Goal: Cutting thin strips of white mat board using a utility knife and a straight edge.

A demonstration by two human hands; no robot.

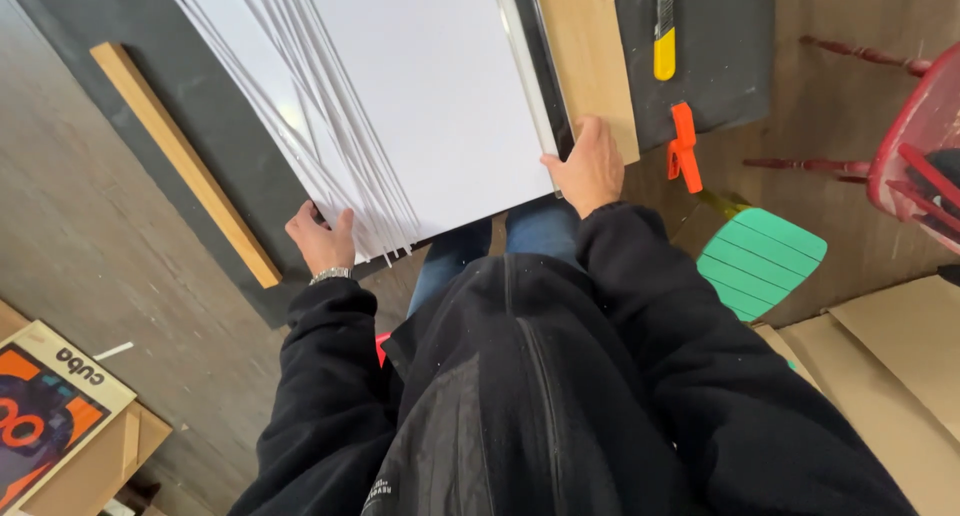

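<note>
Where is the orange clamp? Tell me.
In the head view the orange clamp sits right of the right hand, at the dark mat's near edge, below the yellow utility knife.

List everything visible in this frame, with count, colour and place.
white sheets: a fanned stack, white, on the dark mat at top centre
mat: one, dark grey, under the sheets
wooden strip: one, light wood, left on the mat
wooden board: one, light wood, right of the sheets
utility knife: one, yellow and grey, top right
clamp: one, orange, at the mat's right edge
green paddle-shaped thing: one, right of the person
chair: one, red, far right
cardboard: brown, lower right
poster: one, multicoloured, lower left
left hand: on the stack's lower left corner
right hand: on its lower right edge
</note>
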